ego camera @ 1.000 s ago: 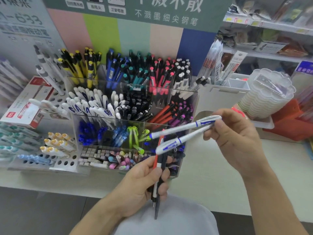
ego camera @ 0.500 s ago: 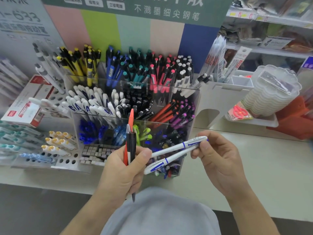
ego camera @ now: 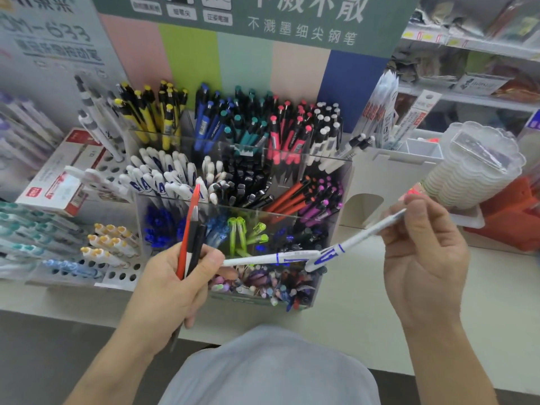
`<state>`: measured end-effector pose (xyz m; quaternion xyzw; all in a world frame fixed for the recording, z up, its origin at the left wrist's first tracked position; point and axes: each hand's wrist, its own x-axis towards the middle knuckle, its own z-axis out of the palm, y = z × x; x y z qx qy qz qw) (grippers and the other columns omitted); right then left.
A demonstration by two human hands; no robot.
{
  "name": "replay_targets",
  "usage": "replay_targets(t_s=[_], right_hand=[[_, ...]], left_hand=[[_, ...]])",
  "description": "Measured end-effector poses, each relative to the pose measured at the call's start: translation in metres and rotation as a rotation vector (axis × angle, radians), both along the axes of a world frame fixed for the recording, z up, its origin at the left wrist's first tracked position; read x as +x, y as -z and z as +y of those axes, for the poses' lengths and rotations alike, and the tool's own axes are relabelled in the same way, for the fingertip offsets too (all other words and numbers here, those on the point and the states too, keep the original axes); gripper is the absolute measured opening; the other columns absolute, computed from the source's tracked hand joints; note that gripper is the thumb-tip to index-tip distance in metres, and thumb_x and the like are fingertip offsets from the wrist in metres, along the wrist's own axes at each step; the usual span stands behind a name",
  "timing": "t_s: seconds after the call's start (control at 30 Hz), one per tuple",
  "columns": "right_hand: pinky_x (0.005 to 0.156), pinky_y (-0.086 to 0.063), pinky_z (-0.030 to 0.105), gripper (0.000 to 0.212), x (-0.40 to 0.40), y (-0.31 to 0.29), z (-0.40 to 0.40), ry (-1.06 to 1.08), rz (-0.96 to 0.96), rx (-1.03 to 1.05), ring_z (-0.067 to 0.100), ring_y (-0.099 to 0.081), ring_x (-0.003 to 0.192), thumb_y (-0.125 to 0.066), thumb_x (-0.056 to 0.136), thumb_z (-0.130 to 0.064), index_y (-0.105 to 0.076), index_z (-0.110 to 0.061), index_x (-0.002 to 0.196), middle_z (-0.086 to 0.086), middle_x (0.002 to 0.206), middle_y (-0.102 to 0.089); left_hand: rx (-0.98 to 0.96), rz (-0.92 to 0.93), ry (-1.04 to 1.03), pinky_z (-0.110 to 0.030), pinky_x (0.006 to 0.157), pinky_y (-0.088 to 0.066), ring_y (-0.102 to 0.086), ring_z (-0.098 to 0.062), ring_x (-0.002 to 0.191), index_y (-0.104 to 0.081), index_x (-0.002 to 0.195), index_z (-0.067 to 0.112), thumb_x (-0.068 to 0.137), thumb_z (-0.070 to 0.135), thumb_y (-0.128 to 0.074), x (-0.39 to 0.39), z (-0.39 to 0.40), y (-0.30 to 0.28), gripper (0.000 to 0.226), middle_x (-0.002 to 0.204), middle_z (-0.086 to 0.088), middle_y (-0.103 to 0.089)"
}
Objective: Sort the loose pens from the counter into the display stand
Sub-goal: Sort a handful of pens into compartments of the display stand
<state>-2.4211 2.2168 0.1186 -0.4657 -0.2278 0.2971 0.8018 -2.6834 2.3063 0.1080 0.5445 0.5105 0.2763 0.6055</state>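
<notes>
The clear acrylic display stand (ego camera: 340, 182) stands on the counter, with its compartments full of sorted pens. In front of it my left hand (ego camera: 172, 290) grips a red pen (ego camera: 190, 226) and a black pen (ego camera: 196, 247) upright. Its thumb and fingers also pinch one end of a white pen with blue print (ego camera: 257, 259), which lies roughly level and points right. My right hand (ego camera: 423, 258) pinches the upper end of a second white-and-blue pen (ego camera: 365, 235), slanting down-left. The capped ends of the two white pens meet near the stand's lower right front.
A white perforated rack (ego camera: 117, 276) with yellow-tipped pens and a red-and-white box (ego camera: 58, 176) sit to the stand's left. At its right are a white cardboard holder (ego camera: 388, 176) and a stack of clear scalloped trays (ego camera: 473, 176). The pale counter (ego camera: 365, 305) runs along the front.
Both white pens were in my right hand; now my left hand pinches one and my right holds the other. My right hand has moved up and to the right.
</notes>
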Motion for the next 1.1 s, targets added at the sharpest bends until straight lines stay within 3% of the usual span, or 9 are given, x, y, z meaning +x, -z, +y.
replay_targets(t_s=[0.1, 0.2, 0.33, 0.47, 0.57, 0.67, 0.87, 1.0, 1.1], right_hand=[[0.077, -0.056, 0.034, 0.016, -0.002, -0.007, -0.005, 0.163, -0.196, 0.019, 0.017, -0.068, 0.072, -0.066, 0.093, -0.030, -0.058, -0.018, 0.100, -0.004, 0.079, -0.071], [0.066, -0.056, 0.029, 0.012, -0.017, -0.016, -0.004, 0.033, -0.462, -0.148, 0.019, -0.069, 0.060, -0.070, 0.087, -0.022, -0.064, -0.019, 0.096, -0.002, 0.073, -0.073], [0.060, -0.059, 0.036, 0.022, -0.054, -0.008, 0.009, -0.395, -0.392, -0.438, 0.026, -0.071, 0.059, -0.091, 0.064, -0.016, -0.072, -0.014, 0.074, 0.009, 0.069, -0.075], [0.061, -0.055, 0.027, 0.008, -0.084, 0.010, 0.019, -0.505, -0.403, -0.473, 0.013, -0.072, 0.065, -0.084, 0.079, -0.008, -0.080, -0.011, 0.074, -0.002, 0.069, -0.076], [0.076, -0.054, 0.022, 0.014, -0.090, 0.015, 0.023, -0.648, -0.551, -0.520, 0.001, -0.071, 0.086, -0.068, 0.096, -0.011, -0.081, -0.017, 0.092, -0.015, 0.092, -0.077], [0.087, -0.056, 0.032, 0.033, -0.078, 0.009, 0.025, -0.973, -0.778, -0.537, 0.011, -0.069, 0.100, -0.055, 0.104, -0.011, -0.071, -0.030, 0.125, -0.013, 0.115, -0.069], [0.060, -0.057, 0.035, 0.016, -0.046, -0.002, 0.034, -0.917, -0.586, -0.746, 0.020, -0.074, 0.073, -0.069, 0.096, -0.021, -0.065, -0.020, 0.112, 0.001, 0.105, -0.074], [0.056, -0.057, 0.028, 0.026, -0.057, -0.012, 0.049, -0.831, -0.165, -0.523, 0.023, -0.067, 0.065, -0.065, 0.091, -0.024, -0.069, -0.006, 0.108, 0.015, 0.083, -0.069], [0.057, -0.059, 0.032, 0.034, -0.079, -0.022, 0.067, -0.668, -0.194, -0.433, 0.023, -0.066, 0.064, -0.061, 0.090, -0.035, -0.061, -0.004, 0.103, 0.011, 0.076, -0.066]], left_hand=[[0.004, 0.047, 0.006, -0.022, 0.034, -0.031, -0.036, -0.016, 0.030, -0.064, 0.097, 0.002, 0.095, 0.017, -0.061, 0.000, -0.006, 0.006, 0.015, 0.044, 0.000, -0.059], [0.078, 0.130, 0.113, -0.023, 0.036, -0.036, -0.041, -0.016, 0.033, -0.069, 0.093, 0.014, 0.094, 0.017, -0.065, 0.001, -0.009, 0.007, 0.005, 0.056, 0.003, -0.069], [0.171, 0.122, 0.245, -0.013, 0.046, -0.040, -0.049, -0.004, 0.039, -0.074, 0.088, 0.024, 0.084, 0.020, -0.075, 0.010, -0.012, -0.001, 0.006, 0.051, 0.011, -0.063], [0.227, 0.065, 0.191, -0.005, 0.045, -0.037, -0.048, 0.004, 0.039, -0.073, 0.094, 0.023, 0.081, 0.020, -0.074, 0.016, -0.017, -0.005, 0.013, 0.044, 0.017, -0.053], [0.217, 0.067, 0.084, -0.009, 0.042, -0.038, -0.044, 0.001, 0.036, -0.074, 0.090, 0.025, 0.083, 0.017, -0.076, 0.010, -0.015, 0.001, 0.011, 0.043, 0.010, -0.052], [0.181, 0.076, -0.005, -0.024, 0.037, -0.041, -0.043, -0.013, 0.035, -0.075, 0.088, 0.026, 0.085, 0.019, -0.076, -0.001, -0.011, 0.009, 0.008, 0.046, -0.002, -0.055], [0.142, -0.051, -0.158, -0.024, 0.035, -0.037, -0.041, -0.017, 0.031, -0.071, 0.095, 0.015, 0.090, 0.013, -0.069, -0.003, -0.011, 0.012, 0.005, 0.041, 0.000, -0.052], [0.098, -0.202, -0.292, -0.022, 0.034, -0.034, -0.035, -0.018, 0.030, -0.069, 0.098, 0.013, 0.089, 0.020, -0.068, -0.005, 0.000, 0.013, 0.012, 0.041, -0.001, -0.049], [0.089, -0.311, -0.315, -0.023, 0.035, -0.031, -0.032, -0.018, 0.030, -0.068, 0.100, 0.012, 0.083, 0.030, -0.068, -0.004, 0.011, 0.012, 0.025, 0.046, -0.016, -0.045]])
